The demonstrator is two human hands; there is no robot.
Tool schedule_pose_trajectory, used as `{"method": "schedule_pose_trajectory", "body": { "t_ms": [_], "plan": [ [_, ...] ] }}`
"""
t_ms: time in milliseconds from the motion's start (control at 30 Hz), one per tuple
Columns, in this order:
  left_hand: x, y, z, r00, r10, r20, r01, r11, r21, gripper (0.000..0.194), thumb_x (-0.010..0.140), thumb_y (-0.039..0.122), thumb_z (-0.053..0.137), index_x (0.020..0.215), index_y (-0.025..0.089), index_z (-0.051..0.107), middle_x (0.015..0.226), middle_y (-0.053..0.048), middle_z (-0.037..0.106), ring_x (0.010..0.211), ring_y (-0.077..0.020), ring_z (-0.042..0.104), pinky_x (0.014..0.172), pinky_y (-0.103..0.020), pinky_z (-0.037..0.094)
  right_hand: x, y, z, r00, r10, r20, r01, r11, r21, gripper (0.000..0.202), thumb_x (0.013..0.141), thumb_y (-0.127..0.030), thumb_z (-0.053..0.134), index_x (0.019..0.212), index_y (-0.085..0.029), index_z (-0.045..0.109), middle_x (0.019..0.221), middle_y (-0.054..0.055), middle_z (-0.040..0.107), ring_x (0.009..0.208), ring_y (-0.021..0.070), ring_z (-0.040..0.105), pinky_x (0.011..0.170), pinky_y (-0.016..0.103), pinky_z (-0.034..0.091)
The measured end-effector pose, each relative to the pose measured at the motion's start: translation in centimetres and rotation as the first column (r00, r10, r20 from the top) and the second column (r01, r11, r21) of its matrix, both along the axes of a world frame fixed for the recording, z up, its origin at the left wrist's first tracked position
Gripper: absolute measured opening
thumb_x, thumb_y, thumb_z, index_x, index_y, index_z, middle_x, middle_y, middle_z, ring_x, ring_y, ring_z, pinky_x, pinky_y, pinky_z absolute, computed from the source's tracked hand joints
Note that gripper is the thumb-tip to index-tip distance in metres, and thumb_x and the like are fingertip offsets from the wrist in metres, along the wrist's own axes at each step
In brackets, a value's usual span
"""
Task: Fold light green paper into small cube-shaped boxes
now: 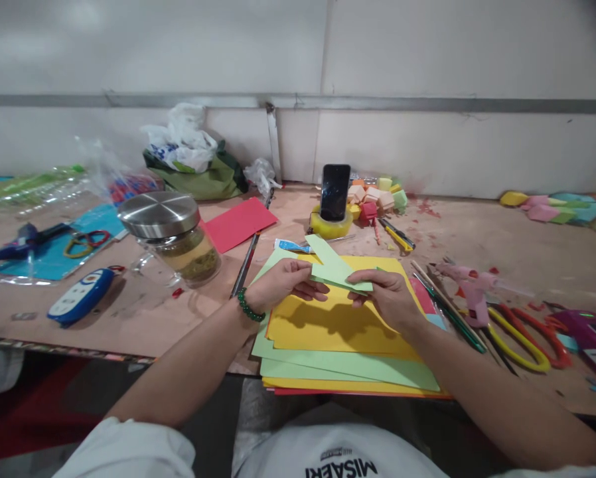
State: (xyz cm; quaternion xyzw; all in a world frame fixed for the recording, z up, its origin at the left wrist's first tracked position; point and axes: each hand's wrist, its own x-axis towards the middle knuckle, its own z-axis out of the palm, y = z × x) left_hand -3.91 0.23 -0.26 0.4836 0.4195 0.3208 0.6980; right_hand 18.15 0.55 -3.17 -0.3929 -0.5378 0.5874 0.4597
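Observation:
Between my two hands is a folded strip of light green paper, raised a little above a stack of coloured sheets. My left hand pinches its left end, with a green bead bracelet at the wrist. The right end is gripped by my right hand, thumb on top. One flap of the strip sticks up toward the back left. Below, a yellow sheet tops the stack, and light green sheets jut out at the front edge.
A phone stands in a yellow tape roll behind my hands. Folded paper pieces lie beside it. To the left are a glass jar mug, red paper and a blue power strip. A pink glue gun and scissors lie right.

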Motion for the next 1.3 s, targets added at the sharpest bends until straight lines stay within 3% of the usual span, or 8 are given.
{"method": "schedule_pose_trajectory", "body": {
  "t_ms": [133,333,500,700,833,933,1033,1300],
  "plan": [
    [-0.1,-0.2,0.9,0.999,0.006,0.040,-0.005,1.000,-0.028,0.030,0.072,0.040,0.071,0.080,0.012,0.064,0.082,-0.014,0.075,0.070,-0.0202,0.072,0.059,-0.023,0.050,0.0,-0.3,0.0,0.999,0.006,0.031,-0.008,0.999,0.050,0.025,0.061,-0.017,0.055,0.074,-0.020,0.076,0.058,0.000,0.069,0.045,0.0124,0.063,0.046,0.025,0.055],
    [0.4,-0.7,1.2,0.997,0.072,-0.042,-0.069,0.995,0.065,0.048,0.073,0.059,0.065,0.078,0.011,0.064,0.077,-0.014,0.074,0.069,-0.0212,0.072,0.060,-0.024,0.051,-0.1,-0.7,0.2,0.996,-0.015,0.090,-0.002,0.983,0.184,0.026,0.064,-0.015,0.053,0.074,-0.022,0.076,0.071,0.000,0.072,0.051,0.0127,0.065,0.050,0.028,0.059],
    [0.5,-0.7,0.6,0.993,0.072,-0.092,-0.054,0.982,0.184,0.045,0.067,0.054,0.074,0.081,0.012,0.062,0.079,-0.011,0.073,0.072,-0.0200,0.073,0.060,-0.022,0.052,0.1,-0.6,0.0,0.986,-0.010,0.166,-0.033,0.967,0.252,0.025,0.069,-0.016,0.054,0.077,-0.023,0.076,0.075,0.000,0.073,0.054,0.0138,0.065,0.056,0.033,0.059],
    [1.0,-1.1,0.3,0.984,0.112,-0.137,-0.061,0.942,0.331,0.023,0.078,0.034,0.067,0.076,0.012,0.060,0.067,-0.004,0.067,0.065,-0.0169,0.071,0.058,-0.021,0.055,1.3,-0.4,0.3,0.975,0.121,0.189,-0.185,0.910,0.372,0.028,0.080,-0.026,0.051,0.095,-0.024,0.075,0.117,0.006,0.068,0.111,0.0249,0.061,0.096,0.040,0.048],
    [1.9,-1.9,0.1,0.963,0.148,-0.225,-0.024,0.879,0.476,0.008,0.079,0.020,0.060,0.079,0.013,0.060,0.066,-0.001,0.065,0.058,-0.0131,0.068,0.049,-0.016,0.050,0.8,-0.8,0.4,0.965,0.136,0.224,-0.187,0.957,0.221,0.039,0.085,-0.042,0.057,0.117,-0.020,0.061,0.096,0.008,0.072,0.082,0.0193,0.067,0.070,0.032,0.053],
    [2.4,-2.3,-0.1,0.967,0.152,-0.203,-0.030,0.863,0.505,0.008,0.077,0.020,0.062,0.081,0.015,0.057,0.060,0.002,0.062,0.053,-0.0108,0.065,0.047,-0.015,0.048,-0.2,-1.3,0.6,0.893,0.239,0.380,-0.306,0.944,0.124,0.034,0.083,-0.048,0.060,0.096,-0.017,0.065,0.068,0.002,0.067,0.058,0.0131,0.060,0.052,0.025,0.046],
    [2.5,-2.3,-0.2,0.981,0.165,-0.104,-0.094,0.868,0.488,0.018,0.075,0.027,0.067,0.077,0.015,0.054,0.059,0.003,0.060,0.052,-0.0101,0.062,0.048,-0.017,0.050,-0.7,-1.6,0.8,0.880,0.292,0.376,-0.352,0.930,0.102,0.036,0.085,-0.052,0.057,0.075,-0.017,0.060,0.062,0.001,0.063,0.053,0.0109,0.057,0.049,0.023,0.043],
    [2.5,-2.3,-0.1,0.978,0.204,0.033,-0.198,0.882,0.428,0.031,0.069,0.040,0.075,0.069,0.011,0.064,0.062,-0.001,0.063,0.050,-0.0086,0.059,0.050,-0.019,0.051,-0.8,-1.6,0.4,0.920,0.328,0.215,-0.333,0.943,-0.011,0.038,0.080,-0.054,0.063,0.078,-0.017,0.059,0.062,0.001,0.065,0.052,0.0111,0.060,0.046,0.021,0.046]
  ]
}}
